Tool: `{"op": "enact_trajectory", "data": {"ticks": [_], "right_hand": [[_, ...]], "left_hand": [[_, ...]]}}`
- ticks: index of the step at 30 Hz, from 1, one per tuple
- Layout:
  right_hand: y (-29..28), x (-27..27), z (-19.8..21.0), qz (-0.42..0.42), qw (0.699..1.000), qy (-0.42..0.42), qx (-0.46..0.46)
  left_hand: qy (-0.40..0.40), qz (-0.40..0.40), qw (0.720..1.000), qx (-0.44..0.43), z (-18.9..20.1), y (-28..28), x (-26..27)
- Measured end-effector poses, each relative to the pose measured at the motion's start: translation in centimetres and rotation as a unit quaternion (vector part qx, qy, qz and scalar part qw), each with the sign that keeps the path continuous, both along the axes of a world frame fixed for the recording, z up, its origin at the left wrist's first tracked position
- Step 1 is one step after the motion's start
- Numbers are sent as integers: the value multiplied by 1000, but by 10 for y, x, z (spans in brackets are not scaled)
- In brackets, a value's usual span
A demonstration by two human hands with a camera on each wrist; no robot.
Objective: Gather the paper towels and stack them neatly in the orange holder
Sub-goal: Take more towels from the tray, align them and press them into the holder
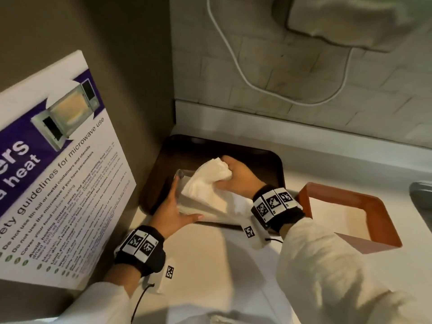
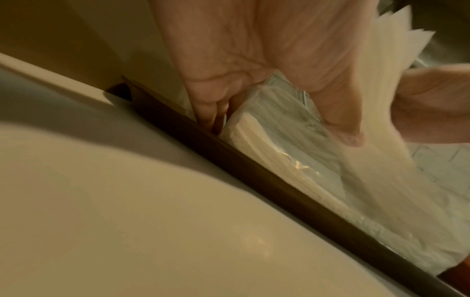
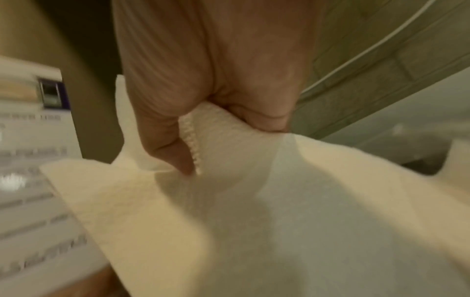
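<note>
A plastic-wrapped pack of paper towels (image 1: 198,208) lies on a dark brown tray (image 1: 259,160) in the counter's corner. My left hand (image 1: 173,206) steadies the pack's near-left corner, fingers straight along its side and thumb along the near edge. In the left wrist view the fingers (image 2: 211,118) reach down between the tray rim (image 2: 229,160) and the pack (image 2: 279,152). My right hand (image 1: 236,176) grips a bunch of white towels (image 1: 208,176), lifted and bent up out of the pack. The right wrist view shows that hand (image 3: 203,80) clamped on the towels (image 3: 254,201). The orange holder (image 1: 346,197) stands to the right with no towels in it.
A microwave-guidelines poster (image 1: 58,160) leans against the brown side wall at the left. A tiled wall with a white cable (image 1: 233,54) runs behind the tray. A grey metal object (image 1: 423,192) shows at the right edge. Pale countertop (image 1: 210,253) lies in front of the tray.
</note>
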State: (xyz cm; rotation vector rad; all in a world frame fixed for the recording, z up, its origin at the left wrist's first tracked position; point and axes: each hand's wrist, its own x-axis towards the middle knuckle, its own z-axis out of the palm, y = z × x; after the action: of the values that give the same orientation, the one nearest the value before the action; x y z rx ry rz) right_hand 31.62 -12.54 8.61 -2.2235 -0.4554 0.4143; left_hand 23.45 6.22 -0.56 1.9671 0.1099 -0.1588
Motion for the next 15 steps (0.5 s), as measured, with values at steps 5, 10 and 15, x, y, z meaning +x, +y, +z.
{"op": "enact_trajectory", "data": {"ticks": [5, 10, 15], "right_hand": [[-54, -18, 36, -118, 974, -13, 194], [-120, -31, 66, -179, 898, 10, 401], [-207, -37, 78, -241, 876, -12, 418]], "left_hand": [[-21, -15, 997, 66, 14, -3, 2], [-77, 19, 992, 102, 70, -46, 7], [-158, -16, 982, -98, 119, -167, 22]]}}
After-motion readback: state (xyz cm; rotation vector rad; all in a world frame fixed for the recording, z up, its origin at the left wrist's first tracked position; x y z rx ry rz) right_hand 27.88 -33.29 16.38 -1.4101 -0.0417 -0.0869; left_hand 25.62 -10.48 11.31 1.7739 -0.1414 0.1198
